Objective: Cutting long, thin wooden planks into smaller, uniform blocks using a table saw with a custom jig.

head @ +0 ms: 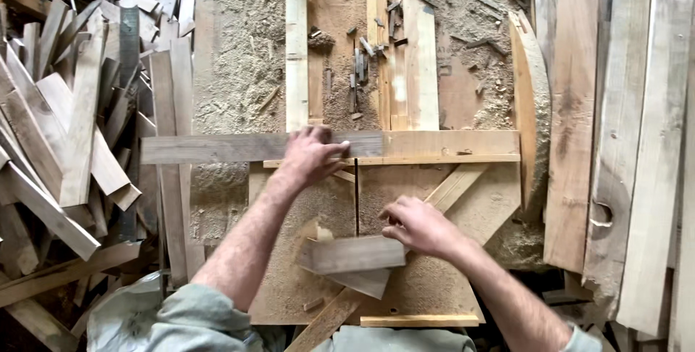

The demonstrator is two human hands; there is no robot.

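Two hands worked over the sawdust-covered desk [463, 222]. The left hand [310, 155] lay spread, fingers apart, pressing flat on a long grey board [217, 148] that stretched out to its left. The right hand [416, 225] pinched the edge of a short wooden block [351, 254] just beside and below it.

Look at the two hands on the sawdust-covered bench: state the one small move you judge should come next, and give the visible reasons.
Probably slide the grey plank rightward along the fence strip. The left hand lies flat on the plank's right end, just left of the dark slot in the bench. The right hand touches a short wood block beside the slot.
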